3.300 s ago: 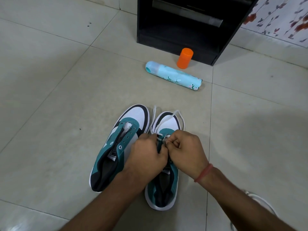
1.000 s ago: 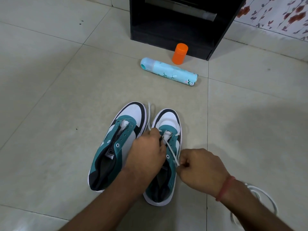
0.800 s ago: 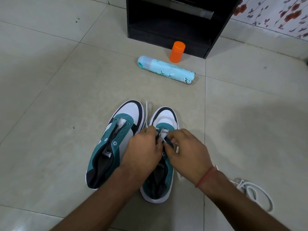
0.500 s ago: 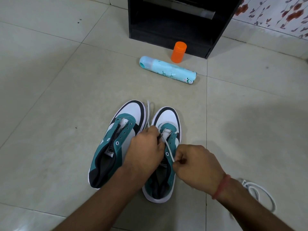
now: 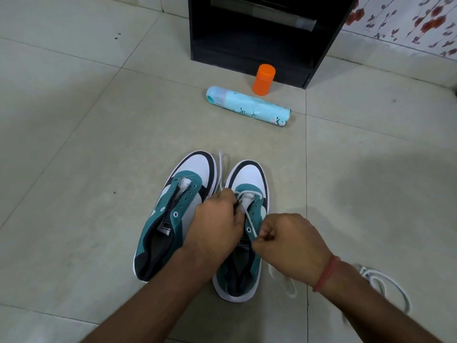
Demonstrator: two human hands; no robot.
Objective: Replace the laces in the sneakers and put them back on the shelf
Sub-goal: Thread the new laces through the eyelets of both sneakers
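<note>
Two teal, white and black sneakers stand side by side on the floor, toes pointing away. The left sneaker (image 5: 173,214) has bare eyelets. A white lace (image 5: 248,219) runs through the lowest eyelets of the right sneaker (image 5: 249,179). My left hand (image 5: 215,226) grips the right sneaker's eyelet flap near the tongue. My right hand (image 5: 286,243) pinches the lace and holds it taut toward me, to the shoe's right. One lace end trails between the toes.
A black shelf unit (image 5: 259,33) stands ahead. An orange bottle (image 5: 263,76) stands in front of it, beside a light-blue spray can (image 5: 247,105) lying on its side. Another white lace (image 5: 385,285) lies coiled on the tiles at the right, by my forearm.
My right hand went to the eyelets beside the left hand, then drew back toward me, pulling the lace taut. The left hand has stayed on the right sneaker.
</note>
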